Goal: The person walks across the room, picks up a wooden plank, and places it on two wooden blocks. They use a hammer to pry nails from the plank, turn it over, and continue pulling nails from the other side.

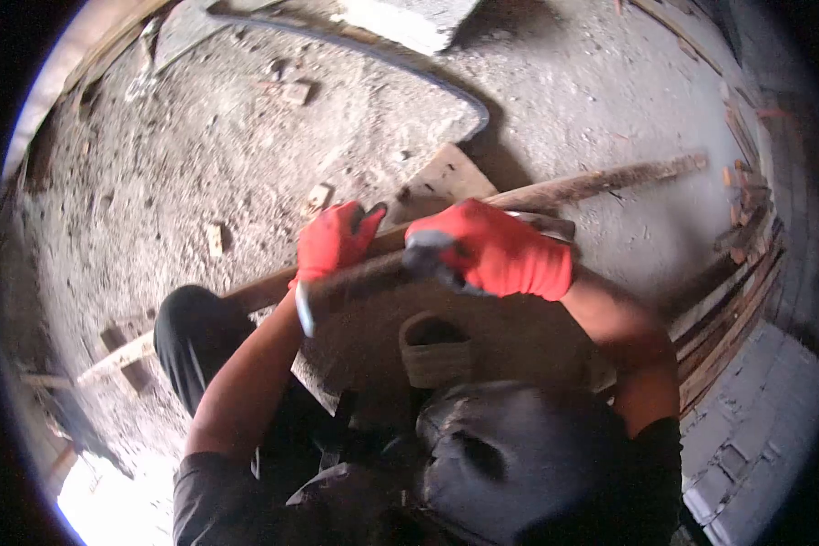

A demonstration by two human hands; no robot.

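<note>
Both red-gloved hands, left (335,244) and right (491,250), have a closed grip around a long rough wooden pole (601,185) held slantwise above the dusty concrete floor (209,155), spaced apart, likely for steadier control.

The tool's (355,278) working end is hidden under the right hand (491,250); motion blurs both gloves. The wooden pole's (601,185) near part disappears behind the left hand (337,241).
</note>
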